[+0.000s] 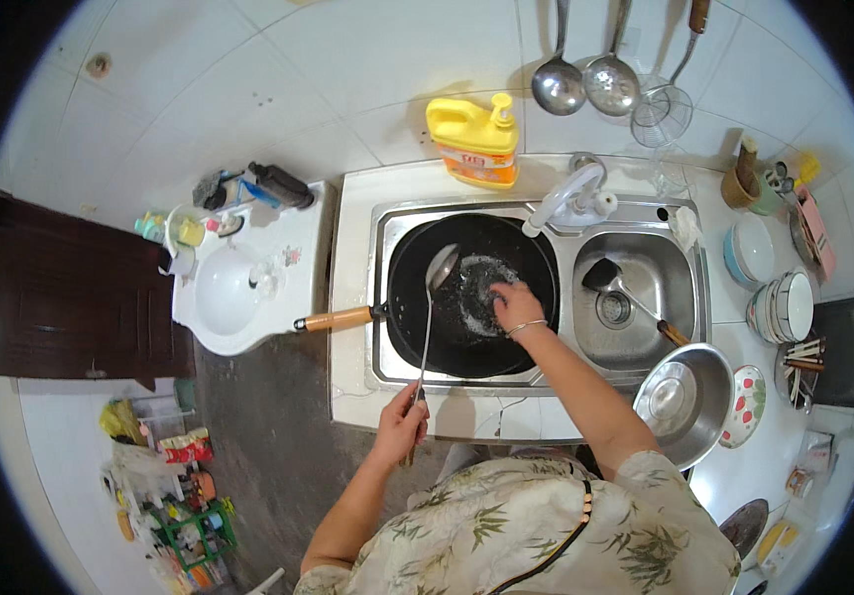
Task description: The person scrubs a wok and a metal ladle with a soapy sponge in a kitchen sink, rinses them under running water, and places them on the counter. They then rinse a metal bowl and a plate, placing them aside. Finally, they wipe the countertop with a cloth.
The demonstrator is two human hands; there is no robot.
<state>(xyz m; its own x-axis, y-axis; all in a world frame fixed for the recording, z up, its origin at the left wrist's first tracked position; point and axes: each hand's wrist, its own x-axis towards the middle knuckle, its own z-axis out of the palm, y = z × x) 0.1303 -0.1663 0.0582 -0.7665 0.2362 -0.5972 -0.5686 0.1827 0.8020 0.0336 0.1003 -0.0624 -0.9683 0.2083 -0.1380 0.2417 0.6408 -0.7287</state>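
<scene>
A large black wok with a wooden handle fills the left basin of the steel sink. My left hand is closed round the handle of a long metal ladle, whose bowl end is over the wok's left part. Inside the wok, my right hand reaches down to white suds on the dark bottom. Its fingers are curled, and what they hold, if anything, is hidden. A bracelet circles the right wrist.
A black-headed spatula lies in the right basin. The white faucet stands behind the wok, near a yellow detergent jug. At the right are a steel bowl and stacked bowls. Several utensils hang above.
</scene>
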